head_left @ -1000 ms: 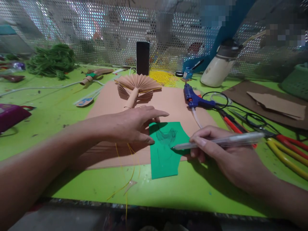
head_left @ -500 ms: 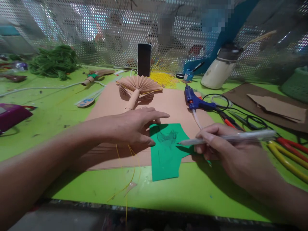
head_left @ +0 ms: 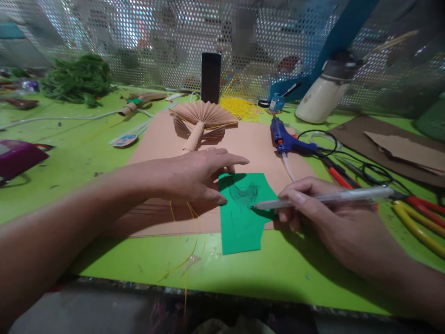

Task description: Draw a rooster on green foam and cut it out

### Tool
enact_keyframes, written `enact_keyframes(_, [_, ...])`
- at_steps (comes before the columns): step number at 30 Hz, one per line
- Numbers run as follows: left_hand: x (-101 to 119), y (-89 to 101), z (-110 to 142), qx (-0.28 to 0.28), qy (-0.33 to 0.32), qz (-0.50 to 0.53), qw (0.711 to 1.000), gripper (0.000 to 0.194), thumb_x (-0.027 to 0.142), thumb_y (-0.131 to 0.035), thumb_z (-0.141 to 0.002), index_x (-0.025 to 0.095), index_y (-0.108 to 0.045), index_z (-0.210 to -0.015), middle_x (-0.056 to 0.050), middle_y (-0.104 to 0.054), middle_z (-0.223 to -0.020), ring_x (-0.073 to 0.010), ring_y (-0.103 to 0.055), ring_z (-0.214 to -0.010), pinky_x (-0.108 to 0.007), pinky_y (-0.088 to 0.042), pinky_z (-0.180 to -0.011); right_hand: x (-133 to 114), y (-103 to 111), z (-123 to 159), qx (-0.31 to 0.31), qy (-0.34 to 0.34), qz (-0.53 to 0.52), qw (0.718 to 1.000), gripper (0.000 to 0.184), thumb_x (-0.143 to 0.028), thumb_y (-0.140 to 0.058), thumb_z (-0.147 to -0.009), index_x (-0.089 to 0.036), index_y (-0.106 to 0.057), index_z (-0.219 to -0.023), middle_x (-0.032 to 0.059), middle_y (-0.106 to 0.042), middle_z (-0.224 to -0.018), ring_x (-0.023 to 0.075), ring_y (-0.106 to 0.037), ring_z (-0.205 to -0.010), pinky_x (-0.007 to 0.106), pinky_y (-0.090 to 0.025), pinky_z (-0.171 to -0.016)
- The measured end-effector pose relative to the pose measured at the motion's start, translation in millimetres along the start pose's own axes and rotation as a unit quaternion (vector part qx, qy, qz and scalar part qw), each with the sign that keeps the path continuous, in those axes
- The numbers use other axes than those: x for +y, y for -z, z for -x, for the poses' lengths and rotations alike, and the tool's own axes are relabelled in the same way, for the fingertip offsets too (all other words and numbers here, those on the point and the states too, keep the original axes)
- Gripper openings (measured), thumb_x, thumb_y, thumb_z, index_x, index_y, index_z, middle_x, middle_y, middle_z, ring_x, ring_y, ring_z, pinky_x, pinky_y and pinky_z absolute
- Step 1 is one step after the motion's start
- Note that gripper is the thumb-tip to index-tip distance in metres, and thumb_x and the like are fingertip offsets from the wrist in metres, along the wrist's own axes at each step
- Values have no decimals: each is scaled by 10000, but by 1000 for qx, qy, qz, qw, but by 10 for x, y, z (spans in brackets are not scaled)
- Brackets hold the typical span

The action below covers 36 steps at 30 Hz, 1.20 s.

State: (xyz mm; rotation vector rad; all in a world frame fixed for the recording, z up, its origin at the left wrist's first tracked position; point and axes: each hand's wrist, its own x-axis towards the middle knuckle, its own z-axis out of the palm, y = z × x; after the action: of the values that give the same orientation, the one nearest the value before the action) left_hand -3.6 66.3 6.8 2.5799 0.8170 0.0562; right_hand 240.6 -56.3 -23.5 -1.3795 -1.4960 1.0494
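A green paper piece with dark pen strokes near its top lies over the front edge of a light-brown sheet. My left hand rests at the paper's left edge, fingers spread, thumb touching it. Pinched in my right hand is a clear-barrelled pen, its tip at the drawn strokes. Beyond my left hand lies a pleated paper fan shape with a rolled paper tube. Thin yellow strands trail out below my left hand to the table's front.
A blue glue gun lies right of the fan, near red-handled pliers and yellow-handled pliers. Behind stand a phone, a whitish bottle and a perforated metal screen. Green strands heap at back left.
The pen tip shifted right across the green paper, then slightly back left. My left hand stays at the paper's edge. The whole view shifts slightly.
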Motion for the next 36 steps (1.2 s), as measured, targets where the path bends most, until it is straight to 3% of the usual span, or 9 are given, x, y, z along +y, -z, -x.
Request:
enact_keyframes(21, [-2,-7,-8,2,-3,-3,1000,723,311,-732,-823,230,-472,-1492,-80,-625,-1180,-214,-583,-991,-304,-459,-870,-46,2,-7,-14,15,72,997,285,-379,-579,-1014,-220,-704,-814,-1,-728,-699,106,-664,-616,180,-560,-603])
enact_keyframes(30, [32,13,-14,0,1,5,1000,733,305,-734,-799,198,-489,-1482,-94,-608,-1153,-231,-581,-1003,-337,-466,-885,-62,-9,2,-9,-10,60,998,287,-421,-600,-991,-229,-711,-809,24,-757,-728,146,-709,-644,240,-590,-627])
enact_keyframes(36, [14,15,-7,-5,1,13,1000,744,312,-732,-801,208,-476,-1492,-94,-606,-1154,-239,-579,-1011,-348,-473,-889,-23,-5,19,-2,-18,21,1000,303,-422,-617,-996,-245,-691,-762,-9,-730,-682,140,-723,-657,229,-581,-647])
